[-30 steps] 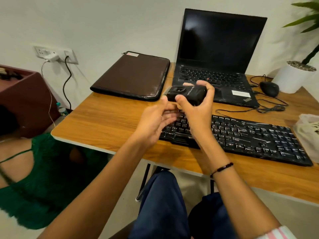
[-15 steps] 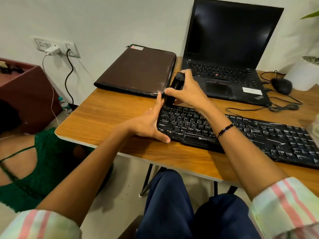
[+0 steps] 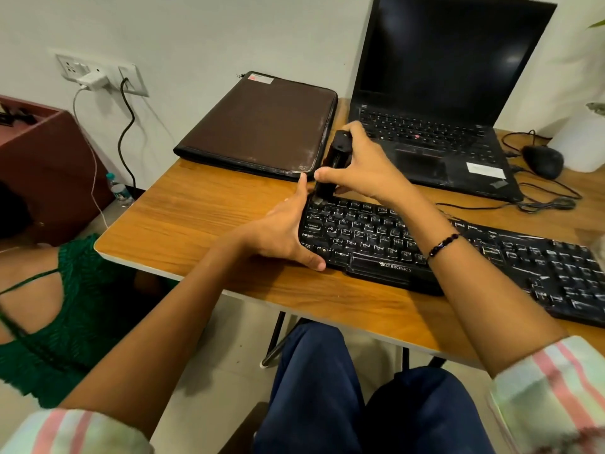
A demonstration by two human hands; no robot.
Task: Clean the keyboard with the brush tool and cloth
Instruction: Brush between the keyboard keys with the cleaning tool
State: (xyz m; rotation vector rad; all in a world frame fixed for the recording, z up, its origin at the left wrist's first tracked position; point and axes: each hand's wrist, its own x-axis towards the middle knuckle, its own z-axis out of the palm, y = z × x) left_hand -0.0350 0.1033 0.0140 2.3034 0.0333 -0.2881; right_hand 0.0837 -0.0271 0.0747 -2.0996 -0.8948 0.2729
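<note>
The right hand (image 3: 361, 168) is curled around the black brush tool (image 3: 334, 162), thumb on the near side and fingers wrapped over the far side, holding it nearly upright with its lower end down on the top-left corner of the black keyboard (image 3: 458, 253). The bristles themselves are too dark to make out against the keys. The left hand (image 3: 284, 231) clasps the keyboard's left end: thumb laid along the front corner, index finger stretched up past the back edge beside the brush tool, the other fingers hidden behind the palm. The keyboard lies slantwise on the wooden desk (image 3: 203, 221), its right end running off toward the frame's edge (the lettering on its front lip reads ZEBRONICS). Both forearms reach in from below, the right wrist bent downward and wearing a dark beaded bracelet (image 3: 443, 244). Behind the hands lie a brown folder (image 3: 262, 126) and an open laptop (image 3: 442, 103), with a mouse (image 3: 543, 160) to its right.
</note>
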